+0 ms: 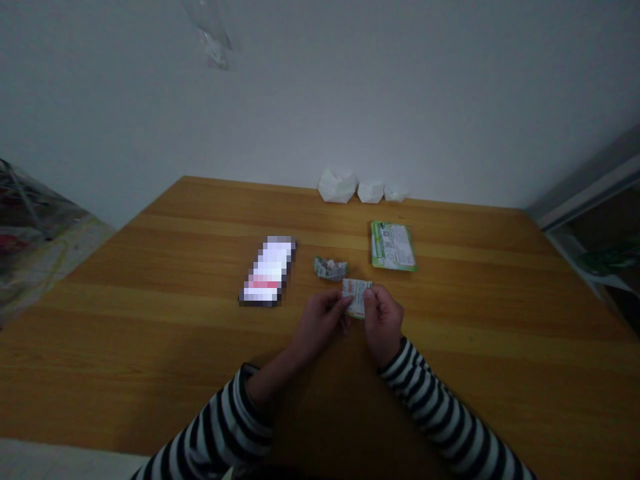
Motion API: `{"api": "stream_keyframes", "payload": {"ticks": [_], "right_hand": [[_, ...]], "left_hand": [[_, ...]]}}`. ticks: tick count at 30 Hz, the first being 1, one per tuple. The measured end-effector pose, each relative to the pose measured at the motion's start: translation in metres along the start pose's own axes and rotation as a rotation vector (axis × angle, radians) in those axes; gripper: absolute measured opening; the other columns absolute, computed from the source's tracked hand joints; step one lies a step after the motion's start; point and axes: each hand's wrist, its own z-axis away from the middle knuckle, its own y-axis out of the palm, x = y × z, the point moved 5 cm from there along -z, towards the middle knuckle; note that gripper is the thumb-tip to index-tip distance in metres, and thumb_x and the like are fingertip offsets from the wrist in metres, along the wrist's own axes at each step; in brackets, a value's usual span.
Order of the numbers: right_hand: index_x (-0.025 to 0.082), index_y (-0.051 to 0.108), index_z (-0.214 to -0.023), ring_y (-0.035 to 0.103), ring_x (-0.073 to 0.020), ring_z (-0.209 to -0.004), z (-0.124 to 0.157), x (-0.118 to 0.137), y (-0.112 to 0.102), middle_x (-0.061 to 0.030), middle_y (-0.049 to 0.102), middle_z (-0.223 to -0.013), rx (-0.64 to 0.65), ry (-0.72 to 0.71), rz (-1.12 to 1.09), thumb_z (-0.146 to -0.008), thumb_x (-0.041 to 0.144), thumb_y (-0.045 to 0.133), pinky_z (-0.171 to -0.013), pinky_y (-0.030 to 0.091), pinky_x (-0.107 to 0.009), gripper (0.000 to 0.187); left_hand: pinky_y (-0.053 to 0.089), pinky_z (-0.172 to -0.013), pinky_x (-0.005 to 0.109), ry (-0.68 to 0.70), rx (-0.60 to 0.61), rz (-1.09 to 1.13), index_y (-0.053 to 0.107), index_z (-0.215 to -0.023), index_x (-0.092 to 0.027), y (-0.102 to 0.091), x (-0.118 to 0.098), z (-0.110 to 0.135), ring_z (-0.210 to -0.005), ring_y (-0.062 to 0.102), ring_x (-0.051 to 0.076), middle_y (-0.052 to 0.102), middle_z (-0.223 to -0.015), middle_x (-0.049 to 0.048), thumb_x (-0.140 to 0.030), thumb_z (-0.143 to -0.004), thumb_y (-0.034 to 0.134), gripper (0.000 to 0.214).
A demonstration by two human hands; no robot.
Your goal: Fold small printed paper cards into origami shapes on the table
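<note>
White with small print, a packet [357, 295] is held up over the wooden table [480, 327], just in front of a crumpled printed scrap [331, 269]. Its left edge is pinched by the left hand [321, 322], its right edge by the right hand [384, 322], so both hands are closed on it. Should the 2 grips be pulled unevenly, the thin-looking packet could be torn or let slip; whether it is sealed cannot be told. If the hands were pushed forward, the scrap could be brushed aside. On the left, the phone [267, 272] could be knocked by a wide sweep of the forearm; on the right, a larger green packet [393, 246] is passed closely by any forward reach. Behind, 3 white paper pieces [338, 187] are lined up by the wall [280, 100], where depth is limited. More open room is offered to the right, well inside the table's edge.
</note>
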Motion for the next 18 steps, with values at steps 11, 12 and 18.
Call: {"api": "stream_keyframes", "payload": {"ticks": [11, 12, 18], "right_hand": [[0.022, 0.061, -0.121, 0.051, -0.0122, -0.053, -0.008, -0.014, 0.006, 0.0051, 0.055, -0.061, 0.392, 0.201, -0.322, -0.091, 0.047, 0.064, -0.05, 0.041, -0.022, 0.039], [0.021, 0.065, -0.118, 0.056, -0.0132, -0.06, -0.01, -0.015, 0.005, 0.0024, 0.06, -0.067, 0.427, 0.197, -0.329, -0.09, 0.047, 0.065, -0.055, 0.045, -0.024, 0.038], [0.022, 0.055, -0.139, 0.054, -0.0125, -0.055, -0.007, -0.018, 0.01, 0.0016, 0.064, -0.068, 0.361, 0.269, -0.418, -0.094, 0.045, 0.06, -0.052, 0.045, -0.024, 0.051]], "left_hand": [[0.038, -0.054, 0.023, 0.081, 0.045, -0.238, 0.065, -0.068, -0.013, -0.018, -0.012, -0.006, -0.058, 0.05, 0.013, 0.059, -0.061, 0.0012, -0.041, -0.089, 0.056, 0.036], [0.037, -0.055, 0.023, 0.084, 0.078, -0.245, 0.065, -0.068, -0.013, -0.016, -0.012, -0.007, -0.059, 0.05, 0.013, 0.059, -0.061, 0.001, -0.042, -0.089, 0.056, 0.037], [0.044, -0.062, 0.025, 0.058, -0.004, -0.022, 0.069, -0.086, -0.012, -0.011, -0.005, -0.008, -0.067, 0.057, 0.015, 0.066, -0.075, 0.0043, -0.05, -0.089, 0.058, 0.04]]}}
